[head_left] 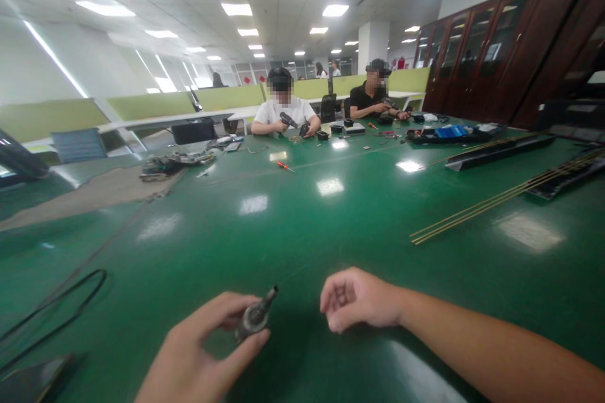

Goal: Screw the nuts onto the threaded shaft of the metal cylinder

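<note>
My left hand (pixel 203 346) is closed around a dark metal nozzle piece (pixel 255 317), thumb on one side and fingers on the other. The piece has a round, thick base and a narrow tubular tip that points up and away to the right. Its lower end is hidden by my hand. To the right of it, apart from the nozzle piece, my right hand (pixel 352 301) hovers over the green table (pixel 293 227). Its fingers are curled loosely in toward the thumb, and I see nothing in them.
A black cable (pixel 70 308) loops at the left. Thin brass-coloured rods (pixel 472 208) and black metal channels (pixel 501 152) lie at the right. Further off is an orange screwdriver (pixel 284 166). Two people across the table handle power drills (pixel 288 119); a tool tray (pixel 449 133) lies near them.
</note>
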### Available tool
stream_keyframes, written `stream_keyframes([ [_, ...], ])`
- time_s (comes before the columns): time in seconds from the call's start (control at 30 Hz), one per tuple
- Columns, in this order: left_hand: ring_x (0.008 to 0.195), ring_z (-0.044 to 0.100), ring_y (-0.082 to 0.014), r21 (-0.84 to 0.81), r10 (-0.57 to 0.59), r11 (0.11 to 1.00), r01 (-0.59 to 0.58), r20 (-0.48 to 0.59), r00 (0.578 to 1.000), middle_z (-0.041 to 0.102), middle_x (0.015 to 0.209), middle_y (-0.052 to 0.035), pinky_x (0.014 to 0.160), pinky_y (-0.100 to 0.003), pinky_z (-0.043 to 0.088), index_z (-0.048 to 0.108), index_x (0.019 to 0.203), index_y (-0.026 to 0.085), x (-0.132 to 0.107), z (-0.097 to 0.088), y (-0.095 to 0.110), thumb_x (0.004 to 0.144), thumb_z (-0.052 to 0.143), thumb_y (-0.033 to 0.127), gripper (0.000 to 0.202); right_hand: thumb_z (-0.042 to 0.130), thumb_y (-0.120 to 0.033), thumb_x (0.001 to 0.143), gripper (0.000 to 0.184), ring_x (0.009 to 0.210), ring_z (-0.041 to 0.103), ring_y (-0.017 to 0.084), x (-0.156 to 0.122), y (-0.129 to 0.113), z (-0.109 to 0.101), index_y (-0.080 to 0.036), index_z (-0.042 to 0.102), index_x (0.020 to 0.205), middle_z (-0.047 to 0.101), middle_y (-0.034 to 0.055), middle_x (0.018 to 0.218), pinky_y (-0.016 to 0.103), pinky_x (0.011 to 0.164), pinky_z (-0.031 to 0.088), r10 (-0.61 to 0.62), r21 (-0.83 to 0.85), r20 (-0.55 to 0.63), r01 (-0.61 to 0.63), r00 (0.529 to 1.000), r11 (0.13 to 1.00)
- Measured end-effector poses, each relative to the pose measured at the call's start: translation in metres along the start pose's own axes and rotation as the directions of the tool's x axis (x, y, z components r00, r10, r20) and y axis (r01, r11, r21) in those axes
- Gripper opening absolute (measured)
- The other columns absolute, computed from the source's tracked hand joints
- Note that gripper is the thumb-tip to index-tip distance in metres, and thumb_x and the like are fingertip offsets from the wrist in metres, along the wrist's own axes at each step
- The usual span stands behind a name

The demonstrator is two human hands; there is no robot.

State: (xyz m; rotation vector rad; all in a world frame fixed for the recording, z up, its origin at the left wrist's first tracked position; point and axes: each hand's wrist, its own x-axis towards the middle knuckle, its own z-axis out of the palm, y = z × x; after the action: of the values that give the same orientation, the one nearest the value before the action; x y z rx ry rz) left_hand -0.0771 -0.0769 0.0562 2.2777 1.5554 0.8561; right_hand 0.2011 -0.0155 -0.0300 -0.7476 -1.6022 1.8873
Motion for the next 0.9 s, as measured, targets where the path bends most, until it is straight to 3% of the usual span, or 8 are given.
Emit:
stream_keyframes([
  [0.1, 0.078, 0.07, -0.0199, -0.038, -0.026, 0.999, 0.033, 0.163, 0.986, 0.076, 0.087, 0.0013, 0.073, -0.026, 0.055, 0.075, 0.097, 0.025, 0.037, 0.027, 0.019, 0.082, 0.073, 0.037, 0.019, 0.074, -0.007, 0.065, 0.034, 0.066, 0.056, 0.008, 0.003, 0.0, -0.008, -0.017, 0.058, 0.093, 0.064, -0.0016, 0.086, 0.021, 0.063, 0.044, -0.166, -0.225, -0.294, 0.101, 0.941, 0.969],
  [0.2, 0.077, 0.069, -0.0191, -0.064, -0.028, 0.997, 0.041, 0.202, 0.979, 0.075, 0.086, 0.0022, 0.074, -0.027, 0.053, 0.074, 0.097, 0.025, 0.053, 0.054, 0.022, 0.083, 0.07, 0.03, 0.015, 0.067, -0.001, 0.065, 0.049, 0.069, 0.056, 0.009, 0.003, 0.001, -0.011, -0.021, 0.054, 0.109, 0.061, -0.0007, 0.098, 0.022, 0.063, 0.044, -0.264, -0.41, -0.374, 0.097, 0.889, 0.907],
  [0.33, 0.085, 0.07, -0.0212, -0.118, 0.001, 0.993, 0.016, 0.142, 0.99, 0.076, 0.095, -0.002, 0.077, -0.029, 0.054, 0.074, 0.101, 0.024, 0.051, 0.077, -0.003, 0.085, 0.07, 0.037, 0.021, 0.069, -0.006, 0.066, 0.063, 0.077, 0.059, 0.012, 0.001, 0.002, -0.006, -0.024, 0.051, 0.124, 0.061, 0.0002, 0.104, 0.025, 0.069, 0.048, -0.301, -0.565, -0.354, 0.055, 0.885, 0.823],
  [0.47, 0.09, 0.07, -0.0219, -0.184, 0.039, 0.983, -0.004, 0.187, 0.982, 0.075, 0.099, -0.0034, 0.083, -0.03, 0.054, 0.073, 0.104, 0.024, 0.048, 0.083, -0.022, 0.087, 0.07, 0.04, 0.024, 0.07, -0.008, 0.067, 0.061, 0.081, 0.061, 0.014, 0.0, 0.0, -0.001, -0.025, 0.053, 0.124, 0.063, -0.0006, 0.102, 0.029, 0.075, 0.049, -0.295, -0.599, -0.333, 0.04, 0.896, 0.8],
  [0.9, 0.089, 0.065, -0.0216, -0.211, 0.105, 0.977, -0.032, 0.343, 0.933, 0.071, 0.099, -0.0016, 0.08, -0.033, 0.049, 0.066, 0.113, 0.028, 0.045, 0.086, -0.014, 0.093, 0.063, 0.036, 0.022, 0.071, -0.014, 0.073, 0.032, 0.081, 0.061, 0.017, -0.004, -0.008, 0.002, -0.021, 0.065, 0.104, 0.066, 0.0005, 0.09, 0.029, 0.075, 0.049, -0.249, -0.558, -0.3, 0.042, 0.921, 0.829],
])
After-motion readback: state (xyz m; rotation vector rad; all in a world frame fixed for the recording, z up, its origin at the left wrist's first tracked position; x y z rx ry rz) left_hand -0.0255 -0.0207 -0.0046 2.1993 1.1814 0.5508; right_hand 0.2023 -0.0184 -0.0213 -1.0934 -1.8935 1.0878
